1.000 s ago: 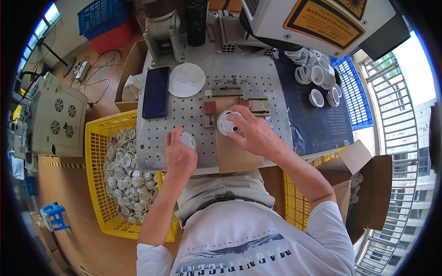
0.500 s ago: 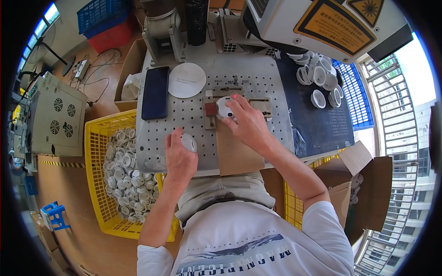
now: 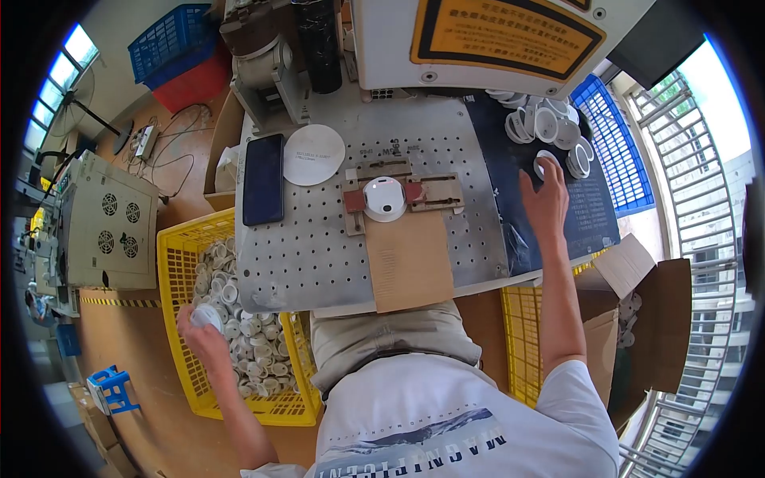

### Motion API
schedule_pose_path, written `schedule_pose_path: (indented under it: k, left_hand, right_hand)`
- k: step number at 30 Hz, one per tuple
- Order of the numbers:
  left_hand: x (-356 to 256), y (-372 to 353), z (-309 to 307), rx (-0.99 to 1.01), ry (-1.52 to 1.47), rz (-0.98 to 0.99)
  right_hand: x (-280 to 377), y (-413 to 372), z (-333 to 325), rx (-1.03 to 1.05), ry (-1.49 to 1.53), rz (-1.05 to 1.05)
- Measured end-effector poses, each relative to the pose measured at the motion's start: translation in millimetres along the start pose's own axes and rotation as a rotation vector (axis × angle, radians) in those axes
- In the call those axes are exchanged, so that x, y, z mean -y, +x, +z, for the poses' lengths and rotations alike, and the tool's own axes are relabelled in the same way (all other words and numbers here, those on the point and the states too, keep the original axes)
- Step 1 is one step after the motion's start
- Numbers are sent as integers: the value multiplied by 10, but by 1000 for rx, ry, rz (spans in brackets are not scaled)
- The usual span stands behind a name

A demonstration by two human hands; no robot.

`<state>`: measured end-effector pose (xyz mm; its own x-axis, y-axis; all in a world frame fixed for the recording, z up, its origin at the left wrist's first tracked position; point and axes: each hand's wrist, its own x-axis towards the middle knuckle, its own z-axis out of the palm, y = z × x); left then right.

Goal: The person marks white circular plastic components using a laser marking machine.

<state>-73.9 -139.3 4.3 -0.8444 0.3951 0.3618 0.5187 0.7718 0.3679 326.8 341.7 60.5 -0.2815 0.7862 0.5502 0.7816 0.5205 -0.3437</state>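
Sitting pinched between left fingers (image 3: 184, 317), white cap (image 3: 207, 317); between parted right fingers (image 3: 556, 177), another cap (image 3: 545, 162), hold unclear.

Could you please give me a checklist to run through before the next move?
1. Round white plastic piece sits between red-brown rectangular blocks: ok.
2. Left hand and right hand off that piece: ok.
3. Left hand empty: not ok, second white piece held at the yellow plastic basket.
4. Right hand's grip on third white piece, at the dark flat mat: cannot tell.
5. Black rectangular phone clear of blocks: ok.
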Motion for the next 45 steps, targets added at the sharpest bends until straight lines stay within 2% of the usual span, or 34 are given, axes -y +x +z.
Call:
schedule_pose_path:
  k: [1, 2, 5, 7, 9, 11, 12, 14, 16, 17, 18, 19, 20, 22, 23, 24, 26, 27, 29, 30, 31, 32, 33, 34, 35, 36, 38, 41, 45]
  left_hand:
    - [264, 18, 10, -31, 163, 22]
    - [219, 68, -39, -34, 166, 29]
    - [-112, 290, -132, -38, 3, -64]
    - [-595, 392, -32, -46, -218, -39]
    - [-1048, 430, 154, -29, -164, 209]
    - [-1643, 418, 294, 16, -150, 503]
    - [-1956, 396, 377, 48, -228, 586]
    - [-2515, 334, 594, 138, -314, 762]
    - [-2954, 248, 929, 170, -287, 877]
    - [-3122, 198, 1065, 172, -298, 887]
    - [-3271, 134, 1183, 232, -178, 952]
    - [-3371, 82, 1219, 292, -56, 1016]
    - [-3399, 40, 1225, 297, -68, 1029]
    - [-3388, -34, 1108, 463, -2, 1027]
    - [-3280, -120, 1047, 356, -83, 1086]
    - [-3143, -227, 990, 359, -82, 1084]
    - [-2859, -415, 882, 360, -191, 1116]
    - [-2710, -442, 830, 363, -191, 1111]
    - [-2351, -406, 739, 320, -270, 891]
    - [-2126, -341, 778, 294, -255, 788]
    - [-1966, -269, 787, 268, -240, 684]
    - [-1840, -231, 774, 269, -240, 674]
    - [-1791, -162, 685, 243, -231, 625]
    - [-1769, -113, 613, 214, -222, 578]
    - [-1753, -102, 576, 196, -204, 611]
    - [-1747, -102, 586, 191, -205, 604]
    - [-1743, -116, 624, 154, -176, 608]
    - [-1747, -125, 647, 110, -185, 600]
    - [-1765, -116, 615, 128, -194, 592]
  right_hand:
    - [-186, 31, -14, 11, -60, 47]
    - [-354, 34, 0, 9, -56, 54]
    - [-717, 7, 117, 145, -161, 123]
    - [-790, -5, 162, 114, -126, 102]
    - [-773, -19, 140, 83, -95, 82]
    - [-629, -51, 20, -8, 5, -33]
    - [-489, -74, -62, -11, 5, -35]
    - [-101, -171, -249, 91, 253, 80]
    - [218, -346, -368, 321, 633, 267]
    - [335, -417, -415, 492, 889, 438]
    - [434, -477, -438, 660, 1144, 614]
    - [540, -525, -405, 732, 1229, 715]
    - [614, -573, -360, 802, 1316, 816]
    - [635, -658, -227, 822, 1317, 844]
    - [645, -673, -176, 863, 1324, 859]
    - [673, -664, -166, 865, 1324, 862]
    - [748, -634, -197, 827, 993, 626]
    - [776, -610, -245, 832, 992, 626]
    - [829, -555, -393, 655, 465, -15]
    - [864, -495, -463, 666, 463, -20]
    - [900, -413, -526, 786, 514, -72]
    - [929, -373, -549, 905, 563, -124]
    - [936, -403, -480, 911, 562, -129]
    - [939, -450, -360, 870, 482, -289]
    - [965, -468, -283, 824, 401, -449]
    - [1042, -475, -273, 825, 398, -457]
    - [1196, -520, -281, 856, 195, -316]
    - [1260, -449, -383, 865, 237, -440]
    - [1298, -470, -191, 925, 305, -514]
